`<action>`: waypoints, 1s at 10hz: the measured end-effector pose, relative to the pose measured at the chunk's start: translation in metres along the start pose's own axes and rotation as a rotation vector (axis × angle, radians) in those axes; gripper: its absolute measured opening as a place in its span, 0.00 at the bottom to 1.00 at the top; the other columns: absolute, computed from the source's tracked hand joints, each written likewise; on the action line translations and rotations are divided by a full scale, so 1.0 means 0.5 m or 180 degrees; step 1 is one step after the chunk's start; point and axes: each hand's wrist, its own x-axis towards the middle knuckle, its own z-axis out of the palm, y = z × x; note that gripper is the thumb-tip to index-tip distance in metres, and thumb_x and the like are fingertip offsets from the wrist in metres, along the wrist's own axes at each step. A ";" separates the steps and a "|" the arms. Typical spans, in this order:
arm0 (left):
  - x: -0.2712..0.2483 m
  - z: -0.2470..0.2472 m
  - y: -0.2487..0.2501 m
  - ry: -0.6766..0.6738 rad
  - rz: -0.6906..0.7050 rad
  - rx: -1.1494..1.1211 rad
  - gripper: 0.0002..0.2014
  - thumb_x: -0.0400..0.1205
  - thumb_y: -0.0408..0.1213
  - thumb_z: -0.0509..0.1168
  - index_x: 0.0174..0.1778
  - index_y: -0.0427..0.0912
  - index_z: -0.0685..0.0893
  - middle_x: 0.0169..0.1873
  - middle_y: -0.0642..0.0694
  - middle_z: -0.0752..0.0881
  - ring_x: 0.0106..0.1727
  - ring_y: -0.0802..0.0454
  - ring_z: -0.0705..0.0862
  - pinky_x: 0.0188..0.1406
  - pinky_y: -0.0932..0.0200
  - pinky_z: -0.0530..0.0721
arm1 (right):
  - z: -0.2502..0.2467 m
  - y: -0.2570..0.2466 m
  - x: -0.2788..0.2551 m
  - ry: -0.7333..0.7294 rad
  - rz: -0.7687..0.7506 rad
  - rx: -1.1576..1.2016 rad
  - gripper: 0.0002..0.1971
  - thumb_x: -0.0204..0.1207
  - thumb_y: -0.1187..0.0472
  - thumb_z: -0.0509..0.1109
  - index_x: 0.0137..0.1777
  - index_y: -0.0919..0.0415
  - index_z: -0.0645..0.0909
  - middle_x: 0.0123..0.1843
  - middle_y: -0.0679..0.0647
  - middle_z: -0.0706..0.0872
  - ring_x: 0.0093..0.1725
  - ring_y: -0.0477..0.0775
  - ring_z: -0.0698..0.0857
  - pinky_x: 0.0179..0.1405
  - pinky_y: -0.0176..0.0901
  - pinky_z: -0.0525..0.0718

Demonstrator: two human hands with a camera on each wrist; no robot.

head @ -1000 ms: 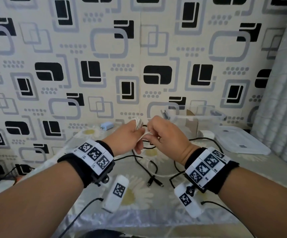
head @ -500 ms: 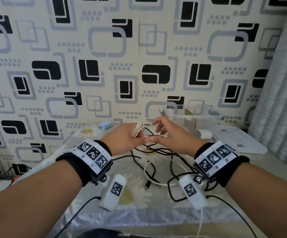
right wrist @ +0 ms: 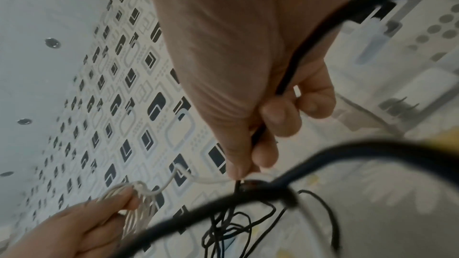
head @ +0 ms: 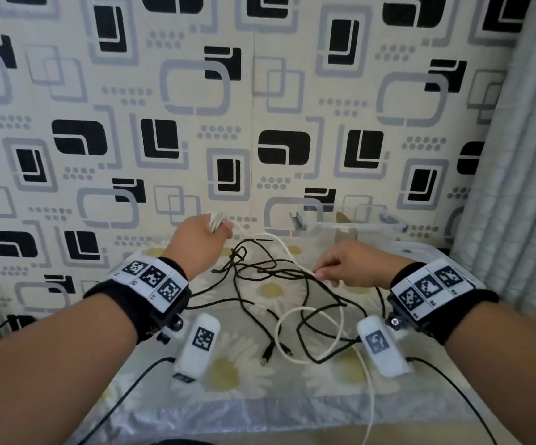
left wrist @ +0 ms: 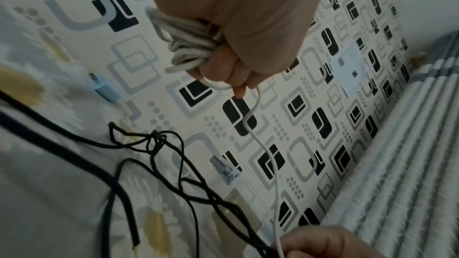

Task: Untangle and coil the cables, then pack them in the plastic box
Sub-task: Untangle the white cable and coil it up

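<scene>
Change: the hands, together before, are now apart; the right hand (head: 353,268) has drawn the white cable (head: 281,242) taut.
Left hand (head: 199,242): clenched round the cable's coil (head: 216,221), near the wall.
Right hand: pinches the free run above the table (head: 260,390).
Obstruction: black cables (head: 253,271) tangled across it.
Around: blue plug (left wrist: 105,90); clear box (head: 340,224).

2 grips: left grip (head: 199,242), right grip (head: 353,268). 1 white cable (left wrist: 277,187). Black cables (head: 260,271): tangled, no. can't be told; 2 loose plug ends (head: 266,356) show at the front. 2 wristbands (head: 151,281), w/ 3 square markers ea. 2 white tagged units (head: 200,343) under the wrists, 1 marker ea, so 8 markers total. 1 blue adapter (left wrist: 105,90). 1 clear box (head: 340,225). 1 white charger block (right wrist: 427,85). 1 curtain (head: 517,187).
</scene>
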 end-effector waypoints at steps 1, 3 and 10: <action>0.021 -0.009 -0.017 0.0297 -0.0685 -0.0948 0.13 0.84 0.40 0.63 0.34 0.44 0.85 0.24 0.49 0.81 0.28 0.48 0.77 0.34 0.58 0.77 | -0.029 0.021 0.006 0.0482 0.0113 -0.0196 0.06 0.81 0.56 0.69 0.46 0.50 0.89 0.32 0.40 0.83 0.34 0.41 0.80 0.33 0.31 0.71; 0.054 -0.024 -0.062 0.0483 -0.1313 -0.2124 0.15 0.84 0.38 0.63 0.64 0.37 0.81 0.47 0.43 0.86 0.38 0.57 0.81 0.36 0.63 0.80 | -0.087 0.048 0.023 0.1608 0.0162 -0.0456 0.12 0.85 0.57 0.60 0.57 0.52 0.86 0.55 0.50 0.87 0.51 0.51 0.82 0.48 0.44 0.77; 0.060 -0.016 -0.125 0.0567 -0.1779 -0.1970 0.20 0.87 0.41 0.54 0.75 0.51 0.73 0.75 0.33 0.73 0.30 0.68 0.68 0.18 0.76 0.67 | -0.024 0.121 0.025 -0.0047 0.0540 -0.0587 0.10 0.79 0.57 0.69 0.58 0.45 0.83 0.68 0.50 0.77 0.66 0.52 0.75 0.67 0.44 0.71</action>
